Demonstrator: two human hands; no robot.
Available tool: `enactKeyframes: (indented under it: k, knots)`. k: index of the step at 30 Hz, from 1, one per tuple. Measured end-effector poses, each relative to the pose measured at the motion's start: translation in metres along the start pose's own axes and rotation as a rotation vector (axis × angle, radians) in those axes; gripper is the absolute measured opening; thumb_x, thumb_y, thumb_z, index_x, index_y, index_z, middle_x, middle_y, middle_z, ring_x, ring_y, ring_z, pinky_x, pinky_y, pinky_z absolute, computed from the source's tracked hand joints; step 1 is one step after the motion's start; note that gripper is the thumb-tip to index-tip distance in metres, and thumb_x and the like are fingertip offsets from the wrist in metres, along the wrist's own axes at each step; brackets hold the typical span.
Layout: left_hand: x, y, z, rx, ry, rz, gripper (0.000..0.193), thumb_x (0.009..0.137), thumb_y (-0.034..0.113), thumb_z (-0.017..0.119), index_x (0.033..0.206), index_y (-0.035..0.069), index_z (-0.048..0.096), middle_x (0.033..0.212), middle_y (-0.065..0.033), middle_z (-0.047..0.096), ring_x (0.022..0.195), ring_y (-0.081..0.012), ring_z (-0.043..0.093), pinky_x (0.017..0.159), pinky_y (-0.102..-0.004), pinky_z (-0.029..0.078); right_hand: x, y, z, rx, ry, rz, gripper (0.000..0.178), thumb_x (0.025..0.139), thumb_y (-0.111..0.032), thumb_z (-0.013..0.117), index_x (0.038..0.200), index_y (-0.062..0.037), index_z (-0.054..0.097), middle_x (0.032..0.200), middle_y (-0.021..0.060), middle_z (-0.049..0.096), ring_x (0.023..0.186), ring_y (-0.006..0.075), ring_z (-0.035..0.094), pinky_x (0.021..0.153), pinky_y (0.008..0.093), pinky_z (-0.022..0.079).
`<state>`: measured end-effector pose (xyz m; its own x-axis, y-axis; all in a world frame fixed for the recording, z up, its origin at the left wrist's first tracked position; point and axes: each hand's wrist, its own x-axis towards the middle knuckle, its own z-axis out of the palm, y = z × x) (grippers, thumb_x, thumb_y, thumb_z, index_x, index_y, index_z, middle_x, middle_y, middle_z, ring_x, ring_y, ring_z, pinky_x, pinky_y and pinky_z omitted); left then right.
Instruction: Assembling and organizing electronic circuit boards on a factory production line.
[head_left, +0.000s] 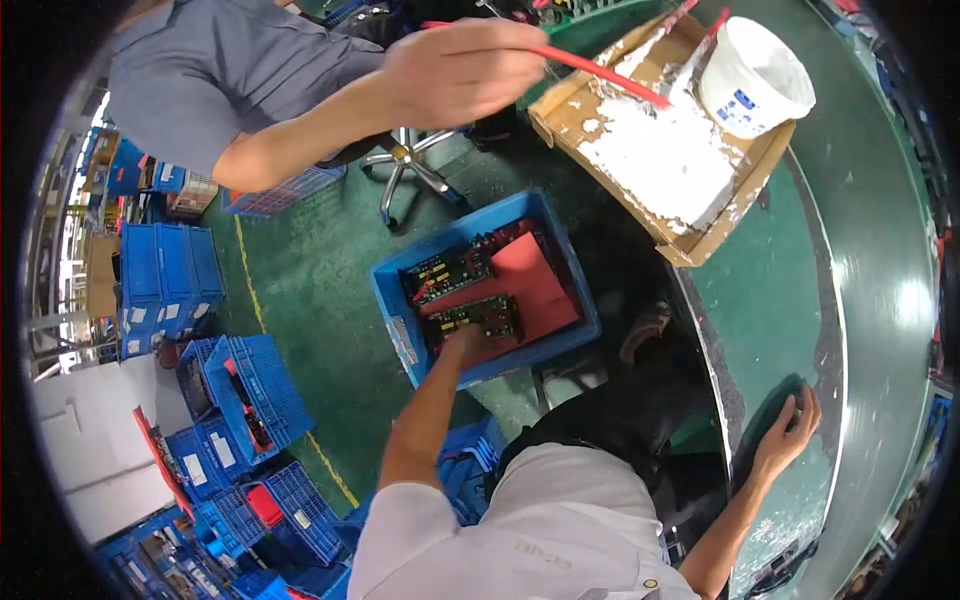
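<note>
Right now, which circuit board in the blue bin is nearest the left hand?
The lower board in the picture: the left hand is at its edge. The upper board lies farther off, beyond a strip of red sheet.

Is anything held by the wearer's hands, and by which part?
Left hand is at the nearer circuit board; holding can't be confirmed. Right hand, at the table, looks empty.

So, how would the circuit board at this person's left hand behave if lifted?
The circuit board would probably stay stiff, since it looks flat and straight-edged at the left hand. It may be fragile: small components, some yellow, crowd its upper face. That bumpy face could also feel uneven to grip.
</note>
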<state>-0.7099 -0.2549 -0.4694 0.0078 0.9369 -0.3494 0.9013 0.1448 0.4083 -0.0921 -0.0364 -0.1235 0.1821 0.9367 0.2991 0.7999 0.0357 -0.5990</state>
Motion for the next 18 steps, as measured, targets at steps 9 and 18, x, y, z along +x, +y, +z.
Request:
enactKeyframes:
  k: [9, 18]
  knots:
    - [0.067, 0.087, 0.158, 0.005, -0.216, -0.444, 0.064, 0.075, 0.052, 0.063, 0.129, 0.020, 0.054, 0.120, -0.0131, 0.061, 0.104, -0.0340, 0.061, 0.084, -0.0486, 0.048, -0.004, -0.008, -0.017, -0.084, 0.029, -0.022, 0.024, 0.093, -0.008, 0.054, 0.114, -0.0016, 0.061, 0.120, 0.0134, 0.057, 0.111, 0.0283, 0.055, 0.090, 0.0350, 0.045]
    - [0.073, 0.194, 0.237, -0.199, -0.058, -0.573, 0.042, 0.083, 0.042, 0.059, 0.113, 0.013, 0.059, 0.114, -0.0156, 0.062, 0.103, -0.0285, 0.061, 0.087, -0.0411, 0.048, 0.002, 0.025, -0.028, -0.269, 0.063, -0.102, 0.023, 0.093, -0.010, 0.056, 0.113, -0.0025, 0.062, 0.119, 0.0105, 0.057, 0.109, 0.0245, 0.055, 0.086, 0.0327, 0.046]
